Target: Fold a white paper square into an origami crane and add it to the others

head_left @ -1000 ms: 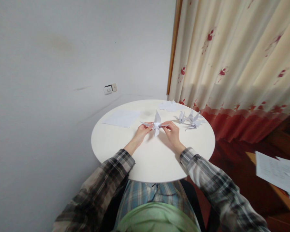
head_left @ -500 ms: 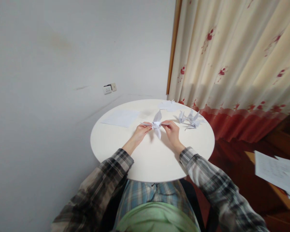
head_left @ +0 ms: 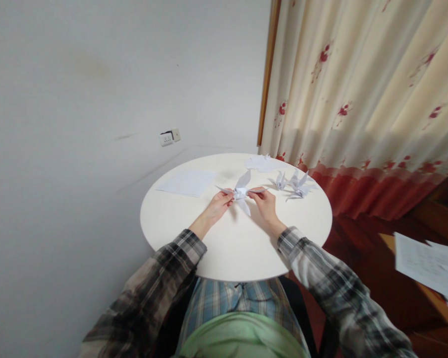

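Note:
Between my two hands is a white origami paper crane [head_left: 241, 193], held above the middle of the round white table [head_left: 239, 248]. My left hand [head_left: 221, 200] pinches its left point, with fingers closed on the paper. On the other side my right hand [head_left: 265, 201] grips the right point between thumb and fingers. One long flap of the crane points away from me and another towards me. The fingertips partly hide the pinched folds.
Several finished paper cranes [head_left: 297, 185] stand at the table's right. White paper sheets [head_left: 186, 182] lie at the back left, and more paper [head_left: 260, 163] at the far edge. Written sheets [head_left: 429, 261] rest on wooden furniture at right. A wall and a curtain [head_left: 343, 99] border the table.
The crane has tilted slightly between my fingers, its near flap swinging a little to the right. My right hand has shifted slightly left. Both hands keep their hold.

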